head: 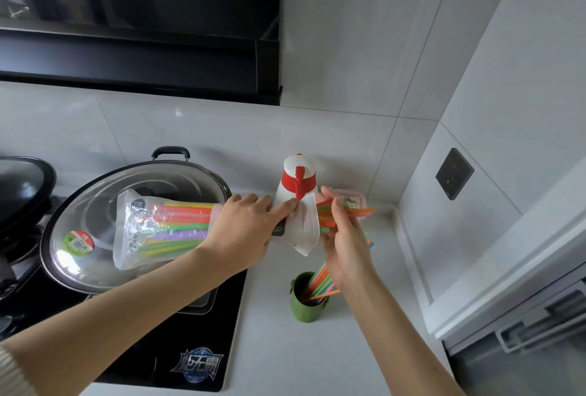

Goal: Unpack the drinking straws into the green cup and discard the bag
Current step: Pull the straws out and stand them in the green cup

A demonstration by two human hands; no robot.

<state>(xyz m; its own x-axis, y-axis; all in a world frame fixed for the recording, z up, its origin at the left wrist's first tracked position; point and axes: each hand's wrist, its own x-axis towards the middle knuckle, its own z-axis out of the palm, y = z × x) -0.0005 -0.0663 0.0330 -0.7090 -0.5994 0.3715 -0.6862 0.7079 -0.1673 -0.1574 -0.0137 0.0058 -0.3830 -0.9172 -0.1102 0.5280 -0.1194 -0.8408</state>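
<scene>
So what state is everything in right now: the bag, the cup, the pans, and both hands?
Clear plastic straw bag: open at its right end, part full, held level.
Left hand: gripping the bag's open end.
Right hand: closed on a bunch of coloured straws.
Green cup: upright, some straws already inside.
Glass-lidded wok: covered.
White bottle with red cap: upright.

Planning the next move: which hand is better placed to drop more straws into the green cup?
The right hand: it already grips pulled-out straws above the green cup. The left hand holds the bag.
</scene>
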